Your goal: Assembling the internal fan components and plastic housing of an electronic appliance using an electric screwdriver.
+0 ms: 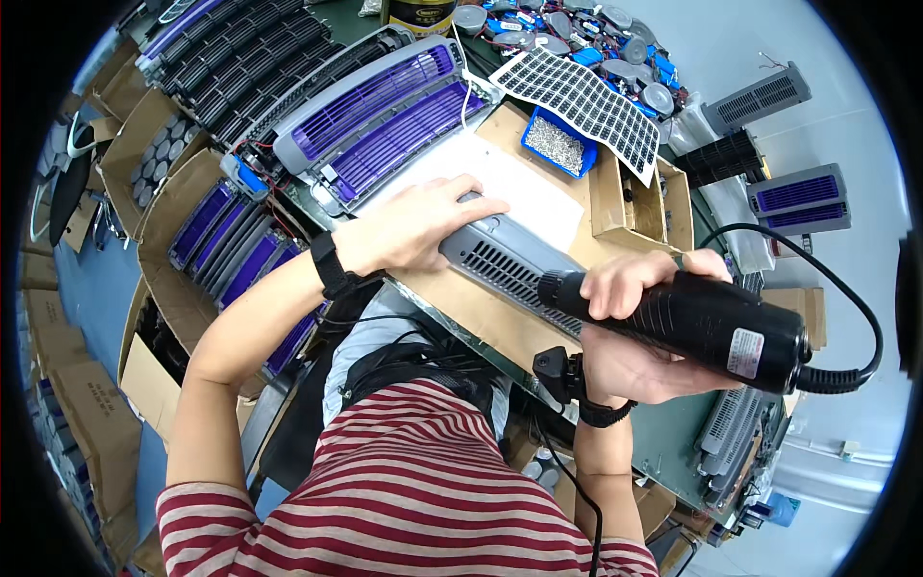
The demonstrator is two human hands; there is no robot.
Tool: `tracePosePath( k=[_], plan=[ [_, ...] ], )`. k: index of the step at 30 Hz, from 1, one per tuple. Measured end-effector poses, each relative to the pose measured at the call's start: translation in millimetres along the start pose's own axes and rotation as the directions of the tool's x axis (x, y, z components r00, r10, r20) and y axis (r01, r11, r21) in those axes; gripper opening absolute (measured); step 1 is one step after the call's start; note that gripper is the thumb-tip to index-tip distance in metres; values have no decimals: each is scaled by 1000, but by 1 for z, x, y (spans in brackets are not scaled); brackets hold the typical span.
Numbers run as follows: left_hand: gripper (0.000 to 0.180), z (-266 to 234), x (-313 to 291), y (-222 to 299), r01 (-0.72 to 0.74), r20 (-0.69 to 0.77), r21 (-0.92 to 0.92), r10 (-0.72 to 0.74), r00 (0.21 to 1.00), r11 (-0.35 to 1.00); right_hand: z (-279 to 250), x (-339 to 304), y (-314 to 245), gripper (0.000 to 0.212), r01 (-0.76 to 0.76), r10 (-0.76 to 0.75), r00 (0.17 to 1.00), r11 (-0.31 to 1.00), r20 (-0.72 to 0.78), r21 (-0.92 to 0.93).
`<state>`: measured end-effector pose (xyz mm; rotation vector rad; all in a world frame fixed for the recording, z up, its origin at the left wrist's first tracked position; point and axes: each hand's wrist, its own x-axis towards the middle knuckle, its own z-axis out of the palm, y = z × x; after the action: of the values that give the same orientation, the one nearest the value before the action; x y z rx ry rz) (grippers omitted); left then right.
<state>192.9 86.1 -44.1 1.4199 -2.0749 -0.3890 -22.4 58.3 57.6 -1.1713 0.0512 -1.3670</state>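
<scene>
The grey vent panel (510, 264) lies on the bench (673, 433), long axis running far-left to near-right. Left hand (418, 226) presses flat on its far-left end, fingers spread, while the right hand (639, 332) is wrapped round the black electric screwdriver (683, 317), tip at the panel's near-right part.

Plastic, card and ribbed grip

Lower right, a matt black electric screwdriver (687, 322) with ribbed grip; at centre, a smooth grey plastic grille panel (510, 267) on rough brown cardboard (481, 317); white paper sheet (510, 188) above; glossy blue plastic tray (558, 144) of metal screws.
</scene>
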Motion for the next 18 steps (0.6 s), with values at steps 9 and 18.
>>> tracePosePath(
  k=[9, 18],
  plan=[
    [92, 3, -3, 8, -54, 6, 58, 53, 999, 997, 6, -8, 62, 105, -192, 192, 981, 981, 7, -30],
    [92, 7, -1, -4, -103, -9, 48, 103, 995, 994, 15, -1, 74, 102, -320, 357, 931, 900, 78, -298]
  ],
)
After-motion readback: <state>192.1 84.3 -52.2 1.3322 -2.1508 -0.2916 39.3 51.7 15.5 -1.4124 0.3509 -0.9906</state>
